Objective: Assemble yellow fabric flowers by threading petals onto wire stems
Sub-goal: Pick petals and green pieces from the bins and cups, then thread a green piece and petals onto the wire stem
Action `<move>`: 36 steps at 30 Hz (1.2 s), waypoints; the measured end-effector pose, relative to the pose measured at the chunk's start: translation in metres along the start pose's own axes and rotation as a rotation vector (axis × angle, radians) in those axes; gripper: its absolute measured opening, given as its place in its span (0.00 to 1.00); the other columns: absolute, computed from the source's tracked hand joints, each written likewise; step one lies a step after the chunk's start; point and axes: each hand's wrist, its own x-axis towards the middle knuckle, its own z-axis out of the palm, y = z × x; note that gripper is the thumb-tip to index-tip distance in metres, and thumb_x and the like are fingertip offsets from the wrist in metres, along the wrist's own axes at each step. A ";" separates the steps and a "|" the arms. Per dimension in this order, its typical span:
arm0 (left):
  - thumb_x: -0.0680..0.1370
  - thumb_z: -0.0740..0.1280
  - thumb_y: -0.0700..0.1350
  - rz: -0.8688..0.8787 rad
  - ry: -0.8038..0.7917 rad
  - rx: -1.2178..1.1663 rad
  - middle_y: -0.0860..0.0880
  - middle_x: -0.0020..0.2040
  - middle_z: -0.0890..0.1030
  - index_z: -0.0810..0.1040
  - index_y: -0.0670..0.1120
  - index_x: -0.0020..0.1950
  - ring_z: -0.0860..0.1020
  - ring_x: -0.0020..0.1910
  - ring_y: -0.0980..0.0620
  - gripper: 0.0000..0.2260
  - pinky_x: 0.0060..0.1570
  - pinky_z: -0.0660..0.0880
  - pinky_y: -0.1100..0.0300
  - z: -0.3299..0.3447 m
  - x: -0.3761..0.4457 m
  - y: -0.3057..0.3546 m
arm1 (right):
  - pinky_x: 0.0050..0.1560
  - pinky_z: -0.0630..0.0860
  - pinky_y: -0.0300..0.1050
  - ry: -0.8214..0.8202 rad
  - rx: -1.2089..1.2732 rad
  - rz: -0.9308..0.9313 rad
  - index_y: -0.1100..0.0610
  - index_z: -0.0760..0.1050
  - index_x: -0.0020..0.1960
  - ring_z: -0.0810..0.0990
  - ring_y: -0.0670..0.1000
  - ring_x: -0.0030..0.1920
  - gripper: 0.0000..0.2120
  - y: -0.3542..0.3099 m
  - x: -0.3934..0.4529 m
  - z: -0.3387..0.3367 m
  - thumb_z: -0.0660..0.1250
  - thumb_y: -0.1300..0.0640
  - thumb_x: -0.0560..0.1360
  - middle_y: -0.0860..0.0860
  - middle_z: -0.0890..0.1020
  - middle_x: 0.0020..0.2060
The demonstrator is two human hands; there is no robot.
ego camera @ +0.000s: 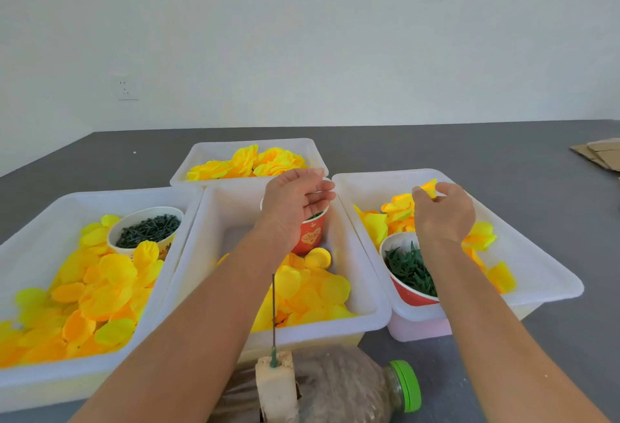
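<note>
A: Nearest, at six o'clock, a plastic bottle (pixel 339 385) with a green cap lies on its side, a pale block (pixel 276 385) strapped on it, and one thin wire stem (pixel 273 312) stands upright out of the block.

B: How many tubs?

A: Four white ones on the grey table (pixel 503 154). The left tub (pixel 27 255) at eight o'clock holds loose yellow petals and one paper cup of dark pins (pixel 147 229). The middle tub (pixel 369 302) holds more petals and one red cup (pixel 310 236). The right tub (pixel 536 275) at three o'clock has petals and one red cup of green leaf pieces (pixel 409 270). The far tub (pixel 248 147) at twelve o'clock holds finished flowers (pixel 248 162); I can't count them surely.

B: And the hands?

A: Two. The left hand (pixel 295 204) hovers over the middle tub's red cup, palm turned inward, fingers loosely spread, holding nothing I can see. The right hand (pixel 443 213) is over the right tub, fingertips pinching one yellow petal (pixel 429 187) just above the heap.

B: Anything else?

A: Cardboard pieces (pixel 600 154) at two o'clock, and one wall socket (pixel 127 90).
</note>
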 end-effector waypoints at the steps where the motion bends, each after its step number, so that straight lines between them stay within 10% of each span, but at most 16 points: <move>1: 0.75 0.65 0.36 0.017 0.005 0.027 0.46 0.34 0.83 0.77 0.42 0.43 0.81 0.32 0.51 0.03 0.35 0.78 0.63 0.000 -0.001 0.001 | 0.59 0.70 0.50 -0.011 -0.061 -0.021 0.59 0.73 0.63 0.77 0.57 0.57 0.19 0.000 -0.001 0.000 0.67 0.52 0.75 0.57 0.80 0.54; 15: 0.77 0.64 0.35 0.152 0.096 0.393 0.45 0.37 0.80 0.76 0.42 0.41 0.78 0.32 0.53 0.06 0.32 0.76 0.67 -0.013 -0.032 0.025 | 0.54 0.67 0.48 0.012 -0.205 -0.357 0.59 0.79 0.53 0.72 0.58 0.59 0.09 -0.008 -0.014 -0.005 0.61 0.59 0.77 0.58 0.74 0.58; 24: 0.78 0.63 0.35 0.133 0.166 0.423 0.46 0.35 0.80 0.76 0.41 0.42 0.77 0.32 0.53 0.06 0.36 0.76 0.62 -0.046 -0.061 0.027 | 0.39 0.58 0.36 -0.151 -0.114 -0.477 0.60 0.80 0.45 0.71 0.52 0.40 0.08 -0.019 -0.050 -0.006 0.62 0.62 0.76 0.59 0.79 0.46; 30: 0.78 0.62 0.35 0.122 0.155 0.492 0.47 0.34 0.80 0.77 0.41 0.45 0.77 0.30 0.55 0.05 0.32 0.74 0.66 -0.058 -0.077 0.013 | 0.45 0.70 0.43 -0.316 0.103 -0.496 0.61 0.80 0.44 0.75 0.51 0.39 0.06 -0.027 -0.084 -0.006 0.64 0.64 0.75 0.55 0.82 0.40; 36: 0.78 0.63 0.35 0.116 0.190 0.481 0.48 0.32 0.80 0.75 0.44 0.40 0.76 0.26 0.58 0.08 0.31 0.73 0.66 -0.068 -0.082 0.008 | 0.29 0.70 0.36 -0.664 0.283 -0.351 0.55 0.77 0.34 0.72 0.40 0.25 0.11 -0.041 -0.127 0.017 0.67 0.61 0.75 0.46 0.79 0.27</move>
